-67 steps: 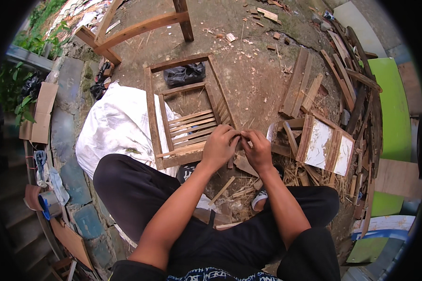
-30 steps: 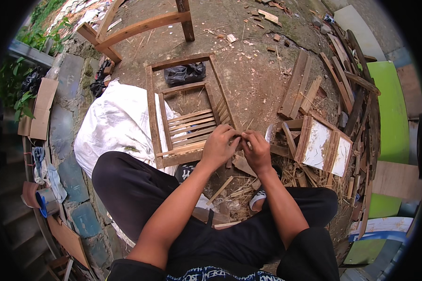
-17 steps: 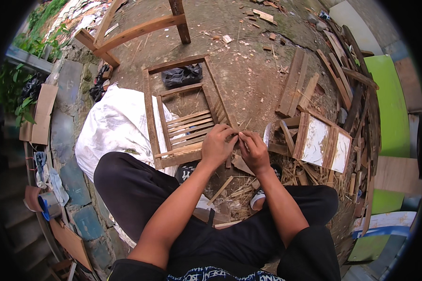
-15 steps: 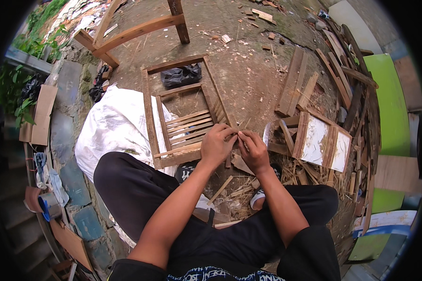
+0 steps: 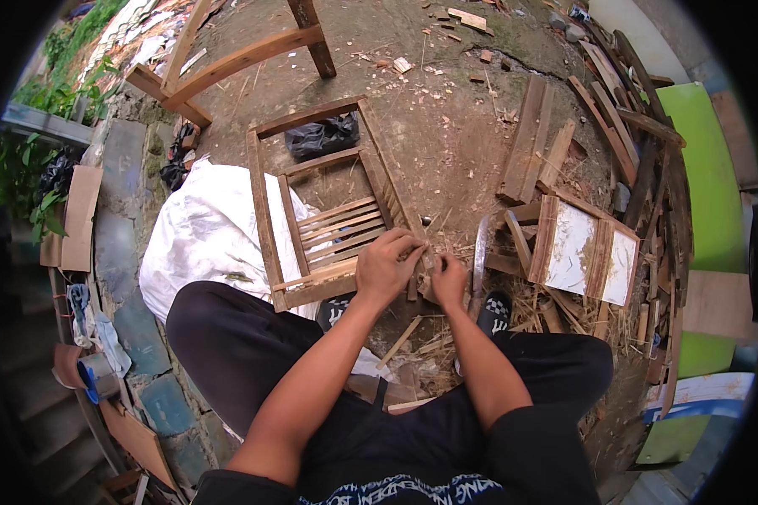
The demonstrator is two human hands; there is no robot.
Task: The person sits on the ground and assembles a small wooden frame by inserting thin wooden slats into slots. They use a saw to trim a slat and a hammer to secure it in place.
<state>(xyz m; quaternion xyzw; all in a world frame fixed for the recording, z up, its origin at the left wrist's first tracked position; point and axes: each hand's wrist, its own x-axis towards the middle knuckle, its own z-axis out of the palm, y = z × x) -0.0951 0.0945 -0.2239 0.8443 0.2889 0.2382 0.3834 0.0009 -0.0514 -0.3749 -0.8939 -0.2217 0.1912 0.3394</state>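
Left hand [image 5: 386,268] curled over the near right corner of a slatted brown wooden frame [image 5: 316,215], fingers bent and closed round something small at that corner; exactly what sits under the fingers, impossible to tell. Right hand [image 5: 448,280] just beside the left, touching it at the fingertips, fingers pinched shut on a small piece of brown wood [image 5: 427,271] wedged between both hands. Wooden frame flat on the dirt ground [image 5: 446,135], stretching away from the left hand toward the far left, thin slats running crosswise just beyond the knuckles.

Beyond the frame's far end, a crumpled black plastic bag [image 5: 322,135]. Left of the left hand and partly under the frame, a large white sack [image 5: 202,240]. Just right of the right hand, a long pale blade-like strip [image 5: 480,252] standing on the ground, and near below it a black sandal with white checks [image 5: 494,309]. Further right, a small wooden panel frame with two white insets [image 5: 585,251], lying among straw. Beyond that, a stack of loose weathered planks [image 5: 535,143]. Well to the right, a bright green board [image 5: 707,194]. Below both hands, wood offcuts and shavings [image 5: 413,337] against dark trousers [image 5: 253,353].
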